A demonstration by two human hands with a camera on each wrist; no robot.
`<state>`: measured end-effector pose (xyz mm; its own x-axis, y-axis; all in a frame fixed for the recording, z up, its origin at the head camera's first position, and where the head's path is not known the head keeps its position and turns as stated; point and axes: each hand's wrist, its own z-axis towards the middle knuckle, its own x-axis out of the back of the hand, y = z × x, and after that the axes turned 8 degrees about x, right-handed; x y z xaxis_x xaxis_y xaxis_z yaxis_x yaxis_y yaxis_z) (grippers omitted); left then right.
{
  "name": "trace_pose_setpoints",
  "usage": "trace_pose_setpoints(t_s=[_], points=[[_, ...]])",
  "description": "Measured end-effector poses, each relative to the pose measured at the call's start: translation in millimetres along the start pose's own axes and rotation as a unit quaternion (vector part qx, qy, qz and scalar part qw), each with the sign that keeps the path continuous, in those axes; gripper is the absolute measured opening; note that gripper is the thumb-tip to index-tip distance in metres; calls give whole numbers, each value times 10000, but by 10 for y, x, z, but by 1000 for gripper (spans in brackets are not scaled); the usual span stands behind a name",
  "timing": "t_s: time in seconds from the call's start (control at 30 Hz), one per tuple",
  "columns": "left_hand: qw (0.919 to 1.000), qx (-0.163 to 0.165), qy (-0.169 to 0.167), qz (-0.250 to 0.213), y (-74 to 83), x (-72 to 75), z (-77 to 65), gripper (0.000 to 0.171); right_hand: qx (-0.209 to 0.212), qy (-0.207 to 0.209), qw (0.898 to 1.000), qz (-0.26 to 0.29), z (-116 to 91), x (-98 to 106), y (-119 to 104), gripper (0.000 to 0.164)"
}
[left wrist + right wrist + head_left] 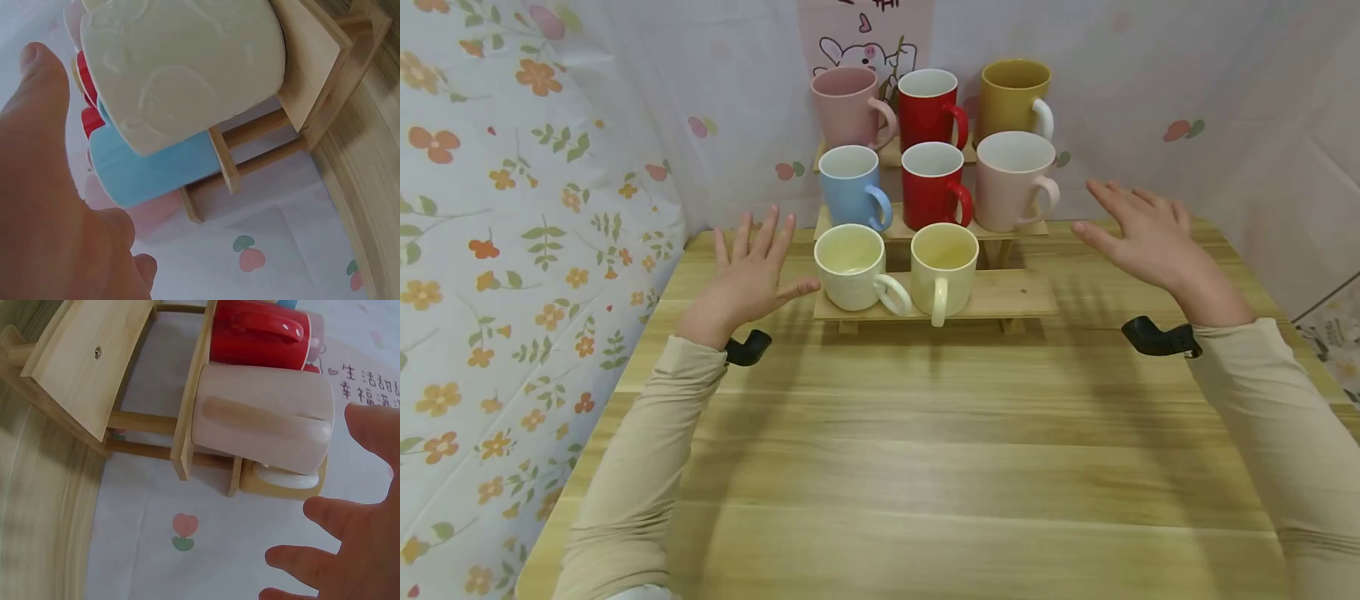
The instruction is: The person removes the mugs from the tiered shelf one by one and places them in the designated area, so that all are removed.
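The bench point(940, 458) lay nearest, with both hands held above its farther part, one either side of the stand point(1015, 293). The left hand point(741, 279) had its fingers straight and fanned wide, its thumb stretched toward the stand. The right hand point(1150, 237) had its fingers extended and spread too. Neither held anything.

On the lowest step, the cream mug point(848, 283) stood just right of the left thumb — near, but with background showing between them in the left wrist view. Its handle pointed right and toward the person, so the left hand faced its plain wall. The yellow mug point(943, 267) stood beside it, its handle toward the person.

One step up, the pale pink mug point(1009, 192) was the nearest to the right hand: it stood left of those fingers, apart from them, its handle on that hand's side. The front red mug point(928, 196) and blue mug point(850, 196) stood farther left.

Farthest, on the top step, were the mustard mug point(1011, 100), back red mug point(925, 117) and pink mug point(847, 112). Every mug stood upright — long axis vertical.
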<state>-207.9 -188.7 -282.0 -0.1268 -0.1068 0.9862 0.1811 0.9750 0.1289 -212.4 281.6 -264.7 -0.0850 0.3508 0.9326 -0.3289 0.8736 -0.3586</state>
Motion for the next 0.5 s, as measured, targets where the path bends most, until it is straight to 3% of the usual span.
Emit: trace_pose_setpoints(t_s=[0.5], points=[[9998,-6,-162,-120,-18,-154,42,99,231,21,9997,-9,164,88,5,68]])
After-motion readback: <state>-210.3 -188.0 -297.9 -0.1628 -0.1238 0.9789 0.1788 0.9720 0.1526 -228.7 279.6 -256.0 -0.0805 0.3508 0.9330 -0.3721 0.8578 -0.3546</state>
